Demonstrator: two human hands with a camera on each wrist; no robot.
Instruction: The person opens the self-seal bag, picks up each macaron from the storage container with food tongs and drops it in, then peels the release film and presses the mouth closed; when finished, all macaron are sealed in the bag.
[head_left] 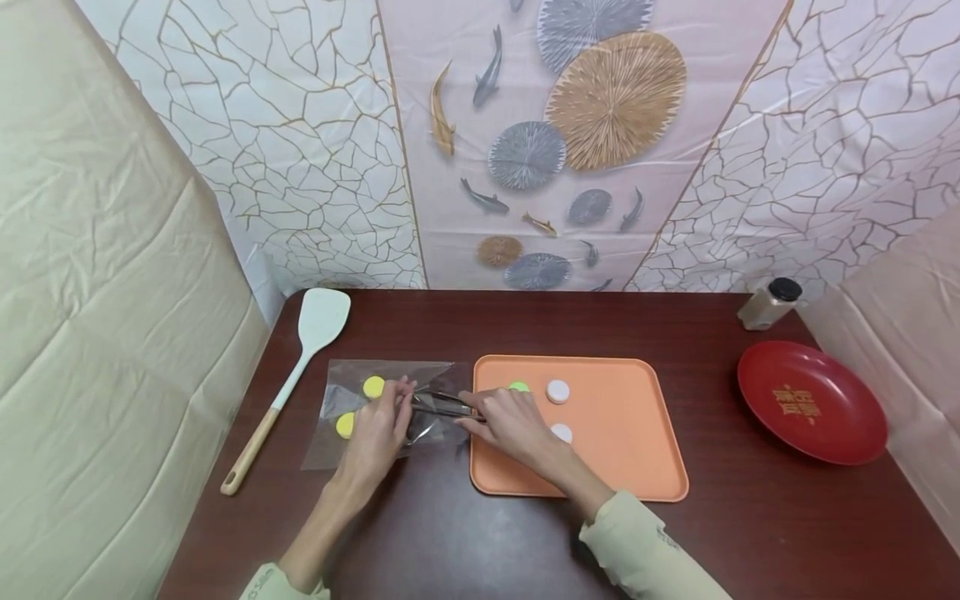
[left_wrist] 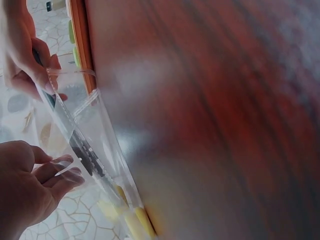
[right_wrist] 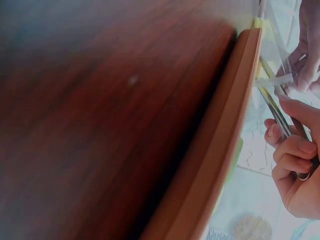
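- Metal tongs gripped in R hand, over tray's L edge
- Long axis runs L, tips in clr bag
- L hand pinches bag, nearer ylw discs

Bag left of tray, plate right

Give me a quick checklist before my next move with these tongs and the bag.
1. Tongs held: ok, in the right hand's grip.
2. Clear bag steadied: ok, in the left hand's grip.
3. Tongs out of the bag: not ok, their front ends reach inside.
4. Disc caught between the tong tips: cannot tell, the tips are not clearly visible.
5. Yellow discs in the bag: ok, two show in the head view.
6. White discs on the orange tray: ok, two show, one partly behind the right wrist.
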